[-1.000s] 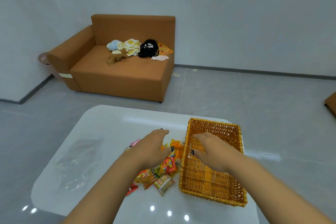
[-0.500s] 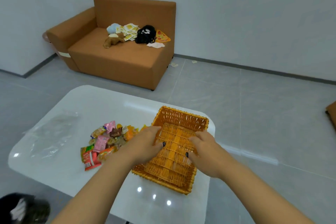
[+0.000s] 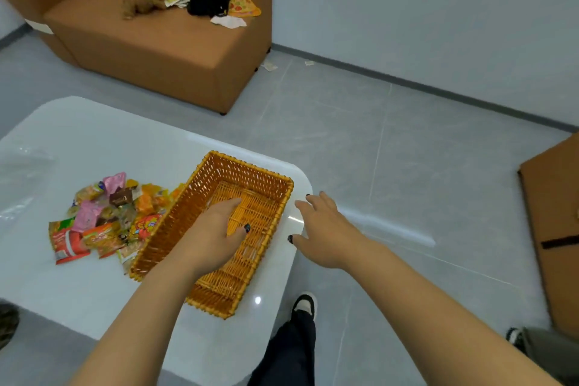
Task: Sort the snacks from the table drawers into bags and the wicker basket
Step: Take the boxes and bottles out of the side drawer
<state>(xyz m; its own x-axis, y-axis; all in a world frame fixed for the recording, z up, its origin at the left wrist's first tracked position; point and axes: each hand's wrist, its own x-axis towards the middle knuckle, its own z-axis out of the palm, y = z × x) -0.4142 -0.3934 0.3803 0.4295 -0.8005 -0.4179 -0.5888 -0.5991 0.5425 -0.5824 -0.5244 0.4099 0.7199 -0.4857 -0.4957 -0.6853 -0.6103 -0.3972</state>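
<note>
White table [image 3: 78, 141], lower left of frame. Wicker basket [image 3: 250, 177]: 1, centre frame, on the table, nothing inside. Snack packets [image 3: 103, 222]: 1 pile, touching the basket's left wall. Left hand [image 3: 213, 235]: inside the basket, fingers relaxed, holding nothing. Right hand [image 3: 326, 229]: right of the basket, fingers spread, holding nothing. Sofa [image 3: 150, 41]: upper left.

Left hand [image 3: 216, 235] rests inside wicker basket [image 3: 250, 178]; right hand [image 3: 322, 232] hovers beside it.
</note>
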